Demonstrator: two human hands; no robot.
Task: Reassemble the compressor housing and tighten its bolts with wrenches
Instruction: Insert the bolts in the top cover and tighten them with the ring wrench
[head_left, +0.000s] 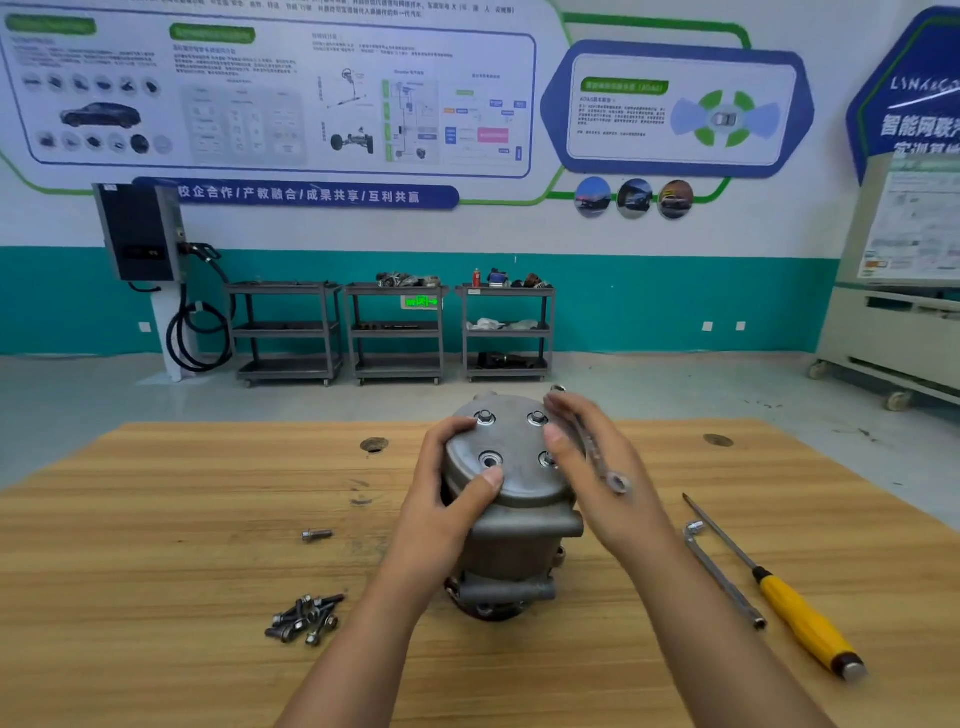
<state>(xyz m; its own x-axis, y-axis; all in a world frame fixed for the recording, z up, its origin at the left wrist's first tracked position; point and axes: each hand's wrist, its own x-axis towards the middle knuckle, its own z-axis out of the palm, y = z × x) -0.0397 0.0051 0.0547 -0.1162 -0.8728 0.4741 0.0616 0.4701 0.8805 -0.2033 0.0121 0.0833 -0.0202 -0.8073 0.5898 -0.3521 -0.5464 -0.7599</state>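
Compressor housing (519, 530) upright, mid wooden table (156, 519). Left hand (452, 488) curled round cover's left edge, thumb on top by an open bolt hole. Right hand (582, 478) at cover's right side, wrench (597, 457) lying along it; grip blurred, cannot tell.

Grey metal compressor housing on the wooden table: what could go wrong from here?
The grey metal compressor housing stands on end, steadied only by the left hand; wrench torque could tip it. One bolt hole in its round cover looks empty, so tightening the others first might seat it unevenly. The silver wrench seems only lightly held in the right hand and may slip.
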